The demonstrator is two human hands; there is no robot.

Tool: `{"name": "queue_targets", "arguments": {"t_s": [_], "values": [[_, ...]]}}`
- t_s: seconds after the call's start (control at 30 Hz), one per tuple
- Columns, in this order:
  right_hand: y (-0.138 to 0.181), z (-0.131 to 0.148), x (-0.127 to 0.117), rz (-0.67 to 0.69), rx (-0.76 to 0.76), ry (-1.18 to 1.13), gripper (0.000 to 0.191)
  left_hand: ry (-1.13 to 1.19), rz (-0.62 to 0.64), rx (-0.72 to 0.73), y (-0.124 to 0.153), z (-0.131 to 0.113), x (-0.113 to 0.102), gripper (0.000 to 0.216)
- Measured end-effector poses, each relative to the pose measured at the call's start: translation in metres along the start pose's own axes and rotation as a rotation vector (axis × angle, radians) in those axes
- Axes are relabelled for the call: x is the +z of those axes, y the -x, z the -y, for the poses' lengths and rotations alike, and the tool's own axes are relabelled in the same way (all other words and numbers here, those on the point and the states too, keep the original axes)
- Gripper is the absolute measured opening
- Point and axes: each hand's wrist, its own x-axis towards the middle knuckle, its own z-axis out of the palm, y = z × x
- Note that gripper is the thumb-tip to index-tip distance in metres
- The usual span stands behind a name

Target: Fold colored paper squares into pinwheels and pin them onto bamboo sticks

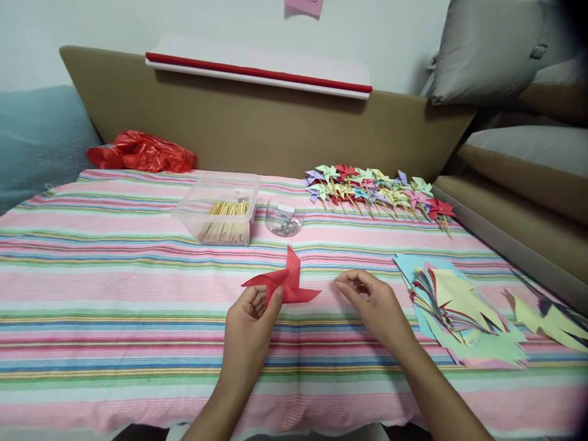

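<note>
Centrally, my left hand [250, 318] is pinching the red paper pinwheel [285, 283] at its folded middle, so the vanes are staying gathered just above the striped cloth [114, 294]. My right hand [372, 303], at the pinwheel's 3 o'clock, is hovering with fingertips curled together; whether they are holding anything I cannot tell. Sticks in a clear tub [220, 214] and a pin dish [283, 220] are lying at 11 and 12 o'clock, finished pinwheels [381, 193] at 1 o'clock, cut paper sheets [459, 312] at 3 o'clock; nothing is blocking either hand.

Left hand [250, 318] raised with fingers pinched in a grip; right hand [372, 300] loosely curled, palm down.
</note>
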Motion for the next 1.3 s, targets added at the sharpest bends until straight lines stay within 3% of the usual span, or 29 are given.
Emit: {"name": "queue_targets", "arguments": {"t_s": [0.1,0.27,0.77,1.3], "values": [[0.011,0.028,0.010,0.038,0.057,-0.316,0.017,-0.082,0.002,0.032,0.002,0.003,0.003,0.017],[0.021,0.051,0.031,0.057,-0.057,-0.293,0.009,-0.081,0.062,0.034,0.008,0.003,0.013,0.015],[0.020,0.044,0.024,0.124,-0.109,-0.236,0.013,0.030,0.136,0.002,0.014,-0.006,0.017,0.011],[0.018,0.045,0.020,0.199,0.052,-0.455,0.010,-0.066,0.201,0.072,0.013,-0.004,0.013,0.013]]}}
